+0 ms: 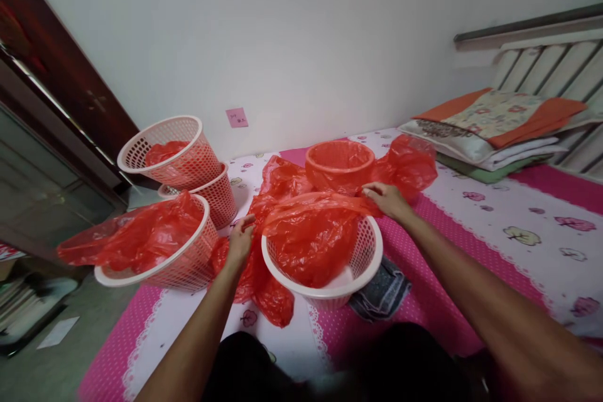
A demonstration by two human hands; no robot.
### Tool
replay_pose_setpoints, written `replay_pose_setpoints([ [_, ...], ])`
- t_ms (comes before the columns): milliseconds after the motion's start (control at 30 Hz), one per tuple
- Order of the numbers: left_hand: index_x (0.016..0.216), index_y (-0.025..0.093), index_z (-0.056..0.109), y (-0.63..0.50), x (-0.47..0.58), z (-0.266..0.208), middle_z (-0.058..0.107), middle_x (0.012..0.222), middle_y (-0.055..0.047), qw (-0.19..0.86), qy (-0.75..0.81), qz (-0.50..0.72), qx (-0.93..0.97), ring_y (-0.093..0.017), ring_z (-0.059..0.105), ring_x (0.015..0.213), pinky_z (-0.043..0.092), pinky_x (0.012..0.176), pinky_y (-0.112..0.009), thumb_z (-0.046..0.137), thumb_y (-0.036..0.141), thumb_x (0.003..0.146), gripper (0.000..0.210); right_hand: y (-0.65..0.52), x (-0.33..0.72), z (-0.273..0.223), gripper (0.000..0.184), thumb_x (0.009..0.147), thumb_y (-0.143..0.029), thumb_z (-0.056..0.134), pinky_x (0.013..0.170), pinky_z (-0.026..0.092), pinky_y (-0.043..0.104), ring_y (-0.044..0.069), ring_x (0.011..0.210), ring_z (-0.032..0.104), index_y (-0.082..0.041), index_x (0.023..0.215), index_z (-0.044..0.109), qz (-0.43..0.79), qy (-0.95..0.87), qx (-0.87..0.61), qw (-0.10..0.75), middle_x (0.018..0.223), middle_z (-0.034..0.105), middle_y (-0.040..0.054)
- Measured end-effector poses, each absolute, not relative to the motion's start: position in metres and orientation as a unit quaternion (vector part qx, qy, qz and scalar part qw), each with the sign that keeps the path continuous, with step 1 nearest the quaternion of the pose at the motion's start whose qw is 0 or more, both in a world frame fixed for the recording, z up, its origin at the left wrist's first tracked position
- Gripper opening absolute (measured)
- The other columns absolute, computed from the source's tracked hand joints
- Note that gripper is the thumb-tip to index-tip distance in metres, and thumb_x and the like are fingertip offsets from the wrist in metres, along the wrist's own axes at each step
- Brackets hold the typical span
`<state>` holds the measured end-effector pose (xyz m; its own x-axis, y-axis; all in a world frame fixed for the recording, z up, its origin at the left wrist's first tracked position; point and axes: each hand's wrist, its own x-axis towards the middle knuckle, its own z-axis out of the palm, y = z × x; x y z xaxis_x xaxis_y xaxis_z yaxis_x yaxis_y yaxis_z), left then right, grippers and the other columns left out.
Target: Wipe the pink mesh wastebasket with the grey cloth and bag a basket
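A red plastic bag (313, 245) hangs down into a white-rimmed pink plastic basket (370, 260) before me, its upper edge stretched across the far side. My left hand (241, 240) grips the bag's left side, fingers bent, just outside the rim. On the right, my right hand (387, 200) pinches the other end of that edge, above the far right of the rim. Right behind stands another basket lined with a red bag (340, 166), its loose plastic spreading to both sides. More red plastic (273, 298) lies on the bed left of the near basket.
To the left, a tilted basket (200, 270) holds a crumpled red bag, with two stacked baskets (207, 157) behind it. Folded denim (381, 292) lies by the near basket. Cushions and folded cloths (494, 119) are piled at the right by a radiator (560, 69). The bed edge drops off left.
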<state>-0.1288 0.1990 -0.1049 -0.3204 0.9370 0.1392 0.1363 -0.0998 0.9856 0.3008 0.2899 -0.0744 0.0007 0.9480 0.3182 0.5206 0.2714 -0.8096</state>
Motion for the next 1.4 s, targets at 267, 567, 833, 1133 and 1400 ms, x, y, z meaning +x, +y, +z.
replay_pose_setpoints([
  [267,0.115,0.023,0.079,0.183,-0.111,-0.079,0.074,0.116,-0.008,0.174,0.569,0.443,0.671,-0.026,0.069,0.106,0.055,0.100,-0.044,0.077,0.027,0.078,0.037,0.225,0.286,-0.064,0.030,0.091,-0.031,0.074,0.104,0.056,0.051,0.032,0.114,0.069,-0.023,0.120,0.075,0.026,-0.832,-0.419,0.362,0.119,0.072,0.0131],
  [567,0.084,0.026,0.073,0.148,-0.096,-0.075,0.070,0.093,-0.004,0.156,0.529,0.542,0.634,-0.023,0.064,0.091,0.051,0.084,-0.032,0.068,0.028,0.088,0.007,0.186,0.291,-0.083,0.022,0.106,-0.027,0.048,0.088,0.057,0.041,0.026,0.094,0.068,-0.023,0.106,0.069,0.022,-0.780,-0.426,0.459,0.098,0.070,0.0095],
  [833,0.101,0.025,0.078,0.099,-0.090,-0.097,0.069,0.101,-0.006,0.006,0.494,0.559,0.666,-0.022,0.067,0.099,0.055,0.091,-0.036,0.064,0.028,0.099,0.015,0.151,0.290,-0.109,0.017,0.106,-0.024,0.049,0.095,0.057,0.043,0.027,0.102,0.068,-0.025,0.111,0.066,-0.021,-0.735,-0.430,0.524,0.106,0.069,0.0093],
  [1133,0.101,0.022,0.068,0.067,-0.061,-0.127,0.068,0.107,-0.007,-0.076,0.523,0.614,0.587,-0.022,0.067,0.106,0.054,0.099,-0.040,0.056,0.023,0.104,0.012,0.132,0.296,-0.111,0.016,0.098,-0.016,0.051,0.087,0.058,0.041,0.025,0.092,0.070,-0.028,0.088,0.055,0.016,-0.723,-0.427,0.543,0.093,0.068,0.0051],
  [1400,0.100,0.022,0.064,0.086,-0.049,-0.127,0.064,0.102,-0.006,-0.082,0.523,0.646,0.550,-0.022,0.065,0.102,0.053,0.095,-0.039,0.052,0.021,0.102,0.012,0.087,0.284,-0.129,0.018,0.095,-0.013,0.052,0.077,0.058,0.037,0.023,0.084,0.070,-0.029,0.087,0.054,0.047,-0.725,-0.431,0.535,0.091,0.068,0.0045],
])
